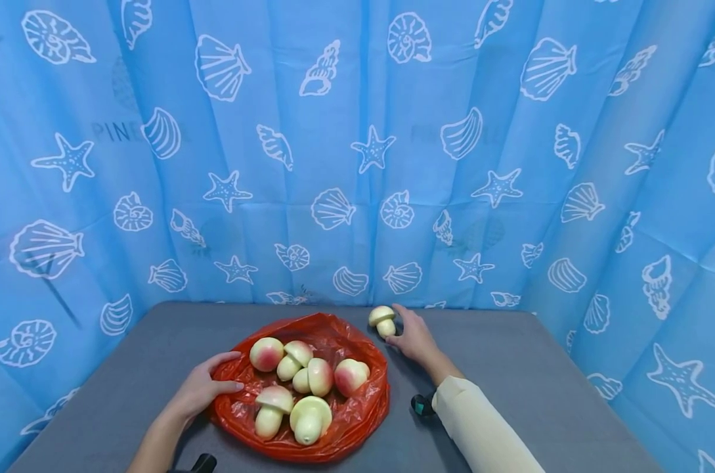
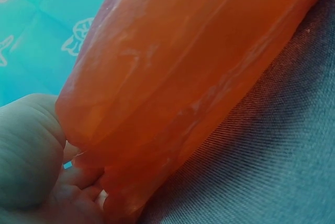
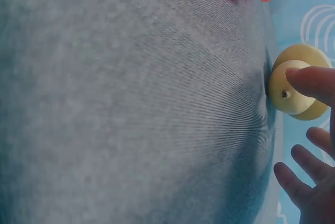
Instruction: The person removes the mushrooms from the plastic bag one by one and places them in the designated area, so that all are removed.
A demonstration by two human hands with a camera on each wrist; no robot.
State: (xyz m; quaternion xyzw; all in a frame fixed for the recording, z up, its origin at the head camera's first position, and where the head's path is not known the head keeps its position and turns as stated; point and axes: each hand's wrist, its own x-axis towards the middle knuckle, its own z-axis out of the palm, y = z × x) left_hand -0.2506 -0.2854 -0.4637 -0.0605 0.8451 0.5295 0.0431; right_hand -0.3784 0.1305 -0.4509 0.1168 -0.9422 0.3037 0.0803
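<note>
My left hand grips the left rim of a red plastic bag, its thumb and forefinger reaching over the edge. In the left wrist view, the bag's side fills the middle, with the fingers curled at its edge. Several cream mushrooms with pink-tinged caps lie inside, one of them a mushroom with its stem toward me. Beyond the bag's far right side, another mushroom stands on the table beside my right hand. In the right wrist view, that hand's thumb overlaps the mushroom's stem; its other fingers are spread.
The table has a grey cloth top. A blue curtain printed with white shells and starfish hangs along its back edge and both sides. A small black device is by the right wrist, another black piece by the left.
</note>
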